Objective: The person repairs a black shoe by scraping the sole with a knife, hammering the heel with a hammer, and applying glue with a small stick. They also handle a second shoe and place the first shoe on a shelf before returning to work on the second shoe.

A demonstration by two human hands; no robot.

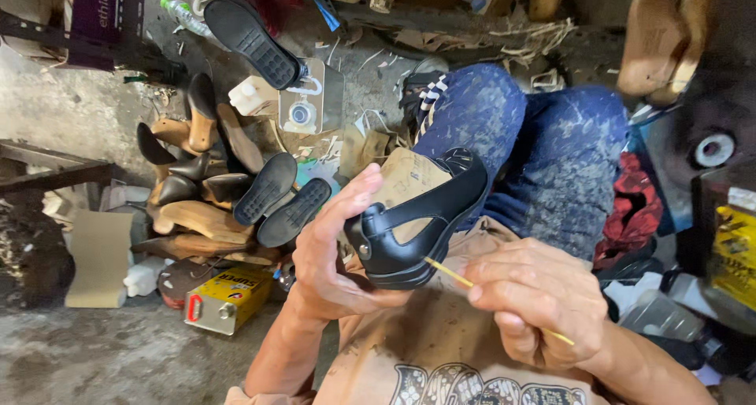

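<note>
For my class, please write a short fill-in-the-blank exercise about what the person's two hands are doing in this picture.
1. The left hand holds a ____ shoe.
2. The right hand pinches a thin yellow ____ against the shoe's sole edge.
3. On the floor, near the pile of shoe soles, lies a ____ tin can with a red handle.

Missing words: black; stick; yellow

Soft, even daylight is seen throughout; the centre is rendered sharp, while the frame's corners are darkened and slightly stretched.
</note>
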